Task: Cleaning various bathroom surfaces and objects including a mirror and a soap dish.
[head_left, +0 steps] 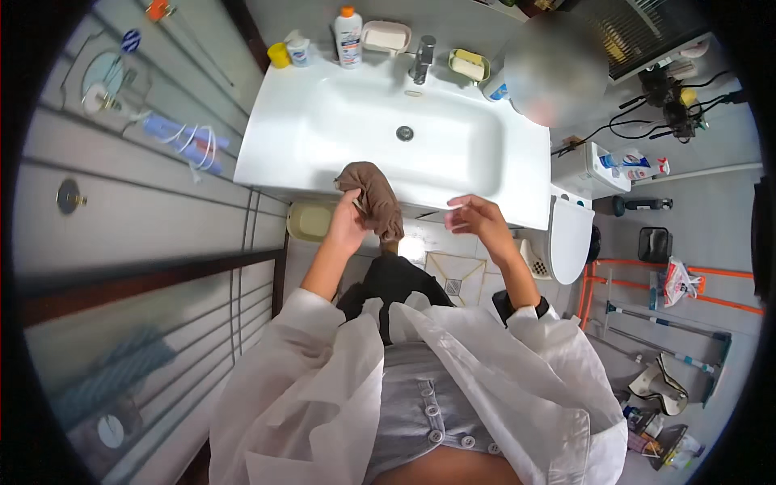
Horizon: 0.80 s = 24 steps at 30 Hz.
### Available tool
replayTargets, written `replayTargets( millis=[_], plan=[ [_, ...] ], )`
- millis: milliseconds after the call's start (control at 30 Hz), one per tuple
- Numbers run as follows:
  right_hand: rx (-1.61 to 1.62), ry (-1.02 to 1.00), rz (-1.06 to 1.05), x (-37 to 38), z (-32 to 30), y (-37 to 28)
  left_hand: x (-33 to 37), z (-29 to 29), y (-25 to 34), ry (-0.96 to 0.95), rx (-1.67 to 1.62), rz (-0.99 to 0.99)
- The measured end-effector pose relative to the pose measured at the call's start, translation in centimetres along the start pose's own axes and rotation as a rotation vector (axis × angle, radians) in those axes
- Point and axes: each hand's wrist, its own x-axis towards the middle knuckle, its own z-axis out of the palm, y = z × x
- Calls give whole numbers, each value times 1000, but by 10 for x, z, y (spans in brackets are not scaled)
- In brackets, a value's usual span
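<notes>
"Where's the brown cloth [372, 198]?"
"Bunched at the front edge of the white washbasin [271, 158], pinched in the left hand [347, 226]."
"And the right hand [483, 224]?"
"Apart from it, fingers loosely parted, apparently empty."
"How to handle it well?"
"I'd support the drooping lower end with those free fingers."

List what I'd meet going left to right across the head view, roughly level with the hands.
Round metal fitting → pale green basin → brown cloth in the left hand → right hand → toilet lid → plastic bag.
</notes>
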Motion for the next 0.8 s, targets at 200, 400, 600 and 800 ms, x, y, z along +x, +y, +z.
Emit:
replayTargets(
  millis=[200,400,600,800],
  plan=[
    [141,102,-21,110,-21,-34,108,24,30,-45,-12,-11],
    [422,231,-12,216,-34,-46,204,51,58,-46,59,-53],
    [806,159,-3,304,-36,-52,286,64,75,-58,102,-99],
    [1063,88,-99,338,-41,-53,320,74,75,10,175,-109]
  ],
)
